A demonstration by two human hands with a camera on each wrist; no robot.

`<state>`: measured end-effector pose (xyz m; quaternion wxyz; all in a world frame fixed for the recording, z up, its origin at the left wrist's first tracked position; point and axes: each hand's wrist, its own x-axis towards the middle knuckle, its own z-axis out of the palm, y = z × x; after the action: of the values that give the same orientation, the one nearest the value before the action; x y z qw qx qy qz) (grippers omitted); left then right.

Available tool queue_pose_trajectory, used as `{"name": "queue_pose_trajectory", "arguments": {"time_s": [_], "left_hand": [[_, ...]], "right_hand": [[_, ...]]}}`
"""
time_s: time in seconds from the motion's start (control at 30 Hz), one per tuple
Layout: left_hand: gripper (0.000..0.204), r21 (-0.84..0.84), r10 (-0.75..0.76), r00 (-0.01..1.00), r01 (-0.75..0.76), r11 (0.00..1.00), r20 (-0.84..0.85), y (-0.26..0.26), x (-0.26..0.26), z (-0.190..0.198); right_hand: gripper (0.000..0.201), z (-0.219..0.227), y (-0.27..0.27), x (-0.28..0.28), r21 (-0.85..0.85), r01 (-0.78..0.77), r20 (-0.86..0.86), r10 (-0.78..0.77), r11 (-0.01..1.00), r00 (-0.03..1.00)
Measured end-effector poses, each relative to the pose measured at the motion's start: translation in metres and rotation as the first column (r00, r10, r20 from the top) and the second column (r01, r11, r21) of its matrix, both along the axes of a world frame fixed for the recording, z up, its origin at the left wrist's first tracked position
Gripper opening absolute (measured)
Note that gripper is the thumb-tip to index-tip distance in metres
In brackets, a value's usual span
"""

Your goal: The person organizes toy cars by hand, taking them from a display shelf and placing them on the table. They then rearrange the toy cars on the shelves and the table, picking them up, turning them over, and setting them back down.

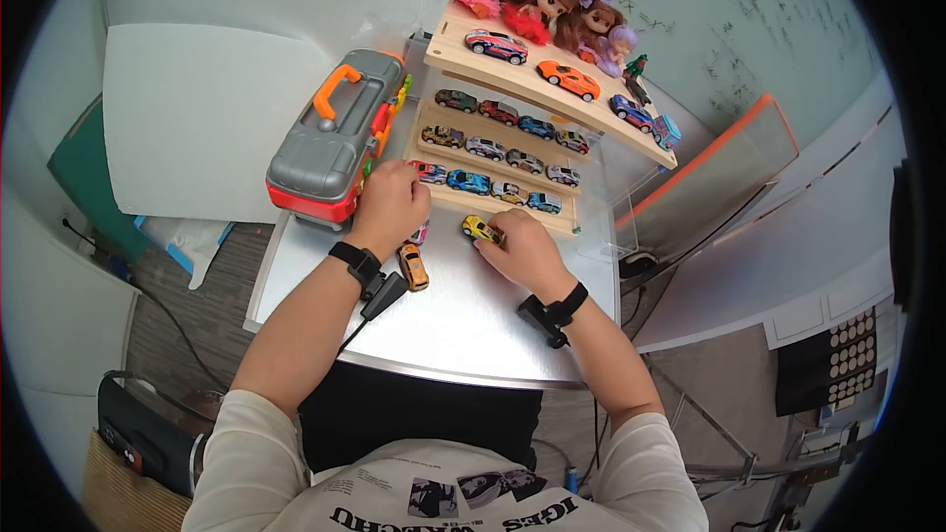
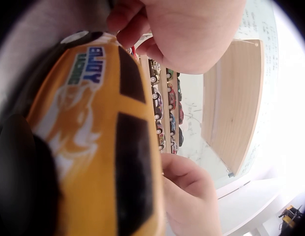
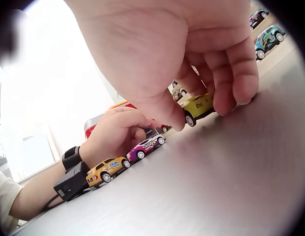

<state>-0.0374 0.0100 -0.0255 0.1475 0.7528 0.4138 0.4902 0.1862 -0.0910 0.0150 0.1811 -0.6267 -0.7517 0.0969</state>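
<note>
My right hand (image 1: pixel 524 251) pinches a yellow toy car (image 1: pixel 481 229) low over the metal tabletop; in the right wrist view the thumb and fingers flank the yellow car (image 3: pixel 197 107). My left hand (image 1: pixel 392 205) is at the left end of the rack's lowest row, its fingers around a red-and-blue car (image 1: pixel 430 172) that they partly cover. Below that hand an orange car (image 1: pixel 414 267) stands on the table, with a pink-and-white car (image 3: pixel 146 146) in front of it. The orange car (image 2: pixel 93 142) fills much of the left wrist view.
A wooden rack (image 1: pixel 574 222) holds rows of small cars, with larger cars and dolls (image 1: pixel 545 5) on its top board. Left of it stands a grey-and-red toolbox (image 1: pixel 330 143) with an orange handle. The metal table (image 1: pixel 463 335) ends near my body.
</note>
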Motion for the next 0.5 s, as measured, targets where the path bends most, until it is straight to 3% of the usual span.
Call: {"name": "queue_pose_trajectory", "arguments": {"time_s": [0.3, 0.5], "left_hand": [[0.012, -0.058, 0.004, 1.000, -0.004, 0.998, 0.000, -0.003, 0.002, 0.004], [0.012, -0.030, 0.019, 1.000, -0.019, 0.999, -0.011, -0.003, 0.001, 0.001]], "right_hand": [[0.038, -0.002, 0.006, 0.005, -0.010, -0.082, -0.076, 0.081, 0.997, 0.994], [0.040, -0.010, 0.010, 0.016, -0.045, -0.122, -0.238, 0.108, 0.992, 0.965]]}}
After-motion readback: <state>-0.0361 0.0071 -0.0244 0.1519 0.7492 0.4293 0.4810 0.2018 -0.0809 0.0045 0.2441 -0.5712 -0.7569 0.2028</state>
